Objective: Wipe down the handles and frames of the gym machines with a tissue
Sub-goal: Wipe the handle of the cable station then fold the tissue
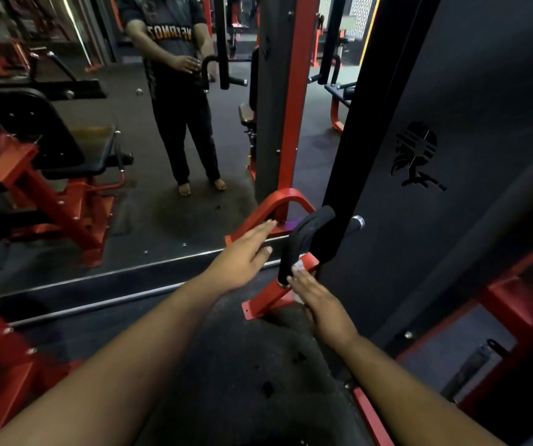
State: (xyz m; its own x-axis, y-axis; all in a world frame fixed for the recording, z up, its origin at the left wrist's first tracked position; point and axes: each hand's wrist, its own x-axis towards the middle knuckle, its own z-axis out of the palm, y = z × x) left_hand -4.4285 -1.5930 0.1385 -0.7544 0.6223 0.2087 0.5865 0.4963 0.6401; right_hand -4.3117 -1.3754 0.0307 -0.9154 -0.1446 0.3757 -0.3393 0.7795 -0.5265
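A black curved handle (303,239) hangs in front of a black machine panel (435,220). My right hand (319,304) reaches to the handle's lower end with straight fingers, pressing a white tissue (299,267) against it; only a scrap of the tissue shows past my fingertips. My left hand (242,257) hovers flat and empty just left of the handle, fingers straight, touching nothing. Behind the handle stands the machine's red frame foot (274,297), bolted to the dark rubber floor.
A wall mirror (130,156) fills the left and middle, reflecting a standing person, a black and red seat machine and a red upright. More red frame tubes (516,310) cross at the right. Dark rubber floor (242,365) lies below my arms.
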